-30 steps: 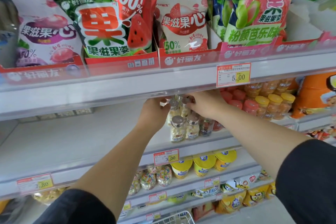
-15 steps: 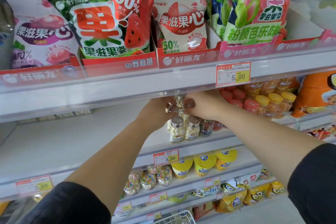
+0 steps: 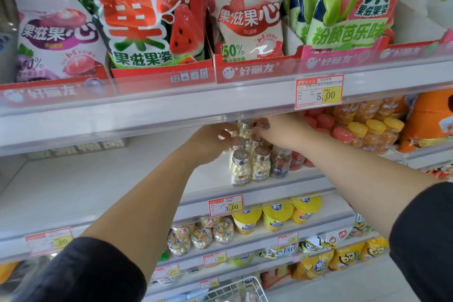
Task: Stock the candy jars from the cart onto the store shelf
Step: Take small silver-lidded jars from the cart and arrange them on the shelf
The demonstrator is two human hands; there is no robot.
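Observation:
Small clear candy jars (image 3: 241, 167) with silver caps, filled with white and yellow candy, stand clustered on the white middle shelf (image 3: 98, 191). Both my hands reach in behind them, just under the upper shelf's rim. My left hand (image 3: 208, 142) curls round a jar whose silver cap (image 3: 225, 134) shows at my fingertips. The fingers of my right hand (image 3: 282, 132) pinch a raised jar (image 3: 245, 128) above the back of the cluster. The rear jars are partly hidden by my hands. The wire cart (image 3: 235, 288) peeks in at the bottom edge.
Red- and yellow-lidded jars (image 3: 367, 135) fill the shelf to the right of the cluster. Left of it the shelf is bare white. Candy bags (image 3: 147, 19) in red trays line the shelf above. Yellow tubs (image 3: 277, 218) and price tags (image 3: 225, 207) sit below.
Both hands have lifted a little toward the upper shelf's rim, raising jars above the back of the cluster. The front jars have stayed put.

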